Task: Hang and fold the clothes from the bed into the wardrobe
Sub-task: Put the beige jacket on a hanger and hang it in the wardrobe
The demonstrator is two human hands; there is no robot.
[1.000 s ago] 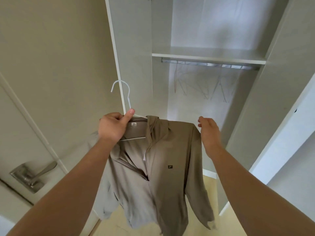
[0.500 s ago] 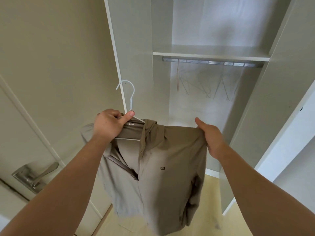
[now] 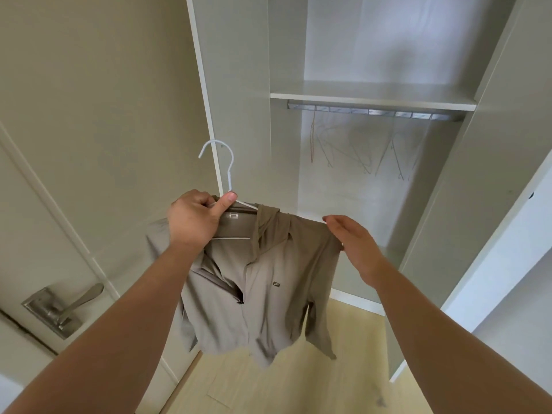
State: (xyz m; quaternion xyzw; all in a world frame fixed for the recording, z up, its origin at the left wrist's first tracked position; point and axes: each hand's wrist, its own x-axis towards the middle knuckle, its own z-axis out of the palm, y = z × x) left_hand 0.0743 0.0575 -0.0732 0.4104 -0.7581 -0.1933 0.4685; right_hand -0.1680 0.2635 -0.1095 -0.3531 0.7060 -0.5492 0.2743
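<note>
Where the wardrobe (image 3: 239, 85) stands open before the person, we see the taupe zip-up top (image 3: 268, 279) held up in the air in front of its opening, lower than the rail and not yet on it. The top hangs on a white wire hanger (image 3: 229, 171), whose hook rises free above the collar, just in front of the wardrobe's left front edge.

The left hand (image 3: 194, 218) grips the hanger at its neck. Its fingers are curled round the wire and the collar fabric, and the thumb is pressed along the top beside the neck label.

The right hand (image 3: 355, 249) is at the top's far shoulder, with its fingers laid fairly straight along the shoulder edge and touching the cloth. From this angle we cannot tell whether the thumb pinches the fabric from beneath or the hand merely rests there.

The front of the top is partly unzipped, and a small dark logo shows on the chest. One sleeve hangs down on the right side, above the pale wood floor (image 3: 298, 383).

Inside the wardrobe, a metal rail (image 3: 373, 110) runs just beneath the front edge of a white shelf (image 3: 373, 100). Several bare wire hangers (image 3: 343, 147) hang from the rail, well apart from the held one. At the lower left, a room door carries a metal lever handle (image 3: 64, 309).
</note>
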